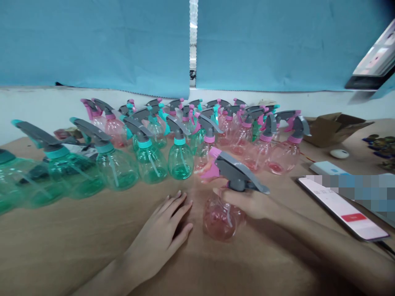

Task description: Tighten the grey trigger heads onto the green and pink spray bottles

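Observation:
My right hand (pixel 247 201) is wrapped round the neck of a clear pink spray bottle (pixel 220 224), just under its grey and pink trigger head. The bottle is slightly blurred, and I cannot tell whether its base touches the table. To its left, my left hand (pixel 166 230) lies palm down on the wooden table (pixel 101 250), fingers spread and holding nothing. Beyond the left hand stands a green spray bottle (pixel 181 162) with a turquoise collar, at the end of a row of green ones. Behind my right hand stand several pink spray bottles (pixel 284 156).
More pink and green spray bottles crowd the back of the table. On the right are an open cardboard box (pixel 333 129), a white rounded object (pixel 339 153), a phone (pixel 342 209) with a lit screen and a cable, and a dark cluster of small items (pixel 381 146). Blue cloth (pixel 123 45) covers the wall.

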`<action>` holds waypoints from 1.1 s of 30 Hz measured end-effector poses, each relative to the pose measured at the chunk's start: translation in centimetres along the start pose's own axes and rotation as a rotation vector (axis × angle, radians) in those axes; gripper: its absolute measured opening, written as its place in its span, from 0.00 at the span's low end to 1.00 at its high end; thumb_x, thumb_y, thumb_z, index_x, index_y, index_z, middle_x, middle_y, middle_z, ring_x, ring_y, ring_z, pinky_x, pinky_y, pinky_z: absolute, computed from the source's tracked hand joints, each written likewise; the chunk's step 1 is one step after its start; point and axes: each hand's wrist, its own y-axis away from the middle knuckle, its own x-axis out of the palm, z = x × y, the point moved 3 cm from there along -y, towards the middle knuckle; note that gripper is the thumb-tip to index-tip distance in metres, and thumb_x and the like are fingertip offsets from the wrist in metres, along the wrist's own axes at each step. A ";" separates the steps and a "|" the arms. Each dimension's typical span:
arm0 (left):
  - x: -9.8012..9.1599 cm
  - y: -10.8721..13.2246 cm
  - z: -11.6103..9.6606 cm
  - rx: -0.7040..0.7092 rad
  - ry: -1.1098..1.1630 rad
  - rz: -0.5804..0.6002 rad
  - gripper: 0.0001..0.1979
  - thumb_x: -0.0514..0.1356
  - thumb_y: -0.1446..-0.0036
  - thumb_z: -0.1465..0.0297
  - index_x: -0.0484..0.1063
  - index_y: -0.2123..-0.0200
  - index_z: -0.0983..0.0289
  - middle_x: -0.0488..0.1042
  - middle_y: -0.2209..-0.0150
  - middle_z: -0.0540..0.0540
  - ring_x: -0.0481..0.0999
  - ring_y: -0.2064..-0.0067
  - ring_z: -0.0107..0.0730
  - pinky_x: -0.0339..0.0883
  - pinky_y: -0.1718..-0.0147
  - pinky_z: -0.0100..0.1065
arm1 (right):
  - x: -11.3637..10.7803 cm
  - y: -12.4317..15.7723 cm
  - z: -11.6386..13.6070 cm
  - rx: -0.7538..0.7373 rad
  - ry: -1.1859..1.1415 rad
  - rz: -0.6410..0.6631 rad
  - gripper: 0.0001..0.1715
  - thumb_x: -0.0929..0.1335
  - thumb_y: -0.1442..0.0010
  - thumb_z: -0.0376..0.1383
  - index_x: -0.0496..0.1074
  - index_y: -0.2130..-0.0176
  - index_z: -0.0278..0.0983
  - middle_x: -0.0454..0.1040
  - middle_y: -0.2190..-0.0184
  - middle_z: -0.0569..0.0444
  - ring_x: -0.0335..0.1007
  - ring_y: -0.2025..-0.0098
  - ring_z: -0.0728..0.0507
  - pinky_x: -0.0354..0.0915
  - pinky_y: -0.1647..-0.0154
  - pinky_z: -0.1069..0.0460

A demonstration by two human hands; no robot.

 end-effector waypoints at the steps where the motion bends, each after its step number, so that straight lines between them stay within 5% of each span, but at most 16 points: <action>1: 0.0 0.0 0.0 0.001 -0.002 -0.002 0.23 0.49 0.36 0.62 0.57 0.40 0.62 0.59 0.39 0.57 0.57 0.39 0.40 0.54 0.43 0.46 | 0.1 -0.1 0.0 0.004 -0.007 -0.004 0.12 0.63 0.49 0.36 0.74 0.65 0.43 0.72 0.79 0.59 0.71 0.74 0.46 0.70 0.70 0.50; 6: 0.0 0.2 0.2 0.007 0.007 -0.014 0.23 0.49 0.36 0.62 0.56 0.40 0.61 0.59 0.39 0.56 0.57 0.39 0.40 0.54 0.43 0.45 | 0.4 -0.3 -0.5 -0.016 0.000 -0.040 0.15 0.63 0.49 0.38 0.74 0.61 0.44 0.75 0.73 0.55 0.74 0.62 0.42 0.71 0.62 0.47; 14: -0.1 0.2 0.3 0.025 0.006 -0.041 0.23 0.50 0.36 0.62 0.56 0.40 0.62 0.59 0.39 0.55 0.58 0.39 0.39 0.54 0.43 0.45 | 0.4 -0.2 -0.7 -0.009 0.024 -0.061 0.21 0.64 0.48 0.38 0.70 0.53 0.44 0.75 0.73 0.55 0.74 0.63 0.42 0.72 0.64 0.47; 23: 0.0 0.3 0.4 0.024 0.006 -0.035 0.23 0.51 0.37 0.62 0.57 0.40 0.61 0.59 0.39 0.56 0.58 0.39 0.40 0.55 0.43 0.45 | 0.6 -0.3 -0.5 0.029 0.003 -0.007 0.21 0.63 0.48 0.34 0.71 0.54 0.44 0.72 0.78 0.58 0.74 0.68 0.43 0.71 0.69 0.50; 28: 0.1 0.3 0.5 0.025 0.001 -0.014 0.24 0.50 0.36 0.62 0.54 0.39 0.62 0.58 0.38 0.56 0.56 0.38 0.40 0.55 0.43 0.46 | 0.5 -0.4 -0.3 0.007 0.011 -0.021 0.19 0.62 0.47 0.36 0.71 0.55 0.43 0.75 0.73 0.56 0.75 0.64 0.43 0.72 0.63 0.50; 33: 0.1 0.3 0.5 0.023 0.014 0.004 0.24 0.49 0.36 0.61 0.54 0.39 0.60 0.57 0.38 0.55 0.56 0.38 0.40 0.53 0.42 0.46 | 0.7 -0.2 -0.8 0.022 0.045 -0.043 0.18 0.62 0.47 0.39 0.71 0.57 0.42 0.75 0.71 0.54 0.74 0.69 0.44 0.72 0.69 0.49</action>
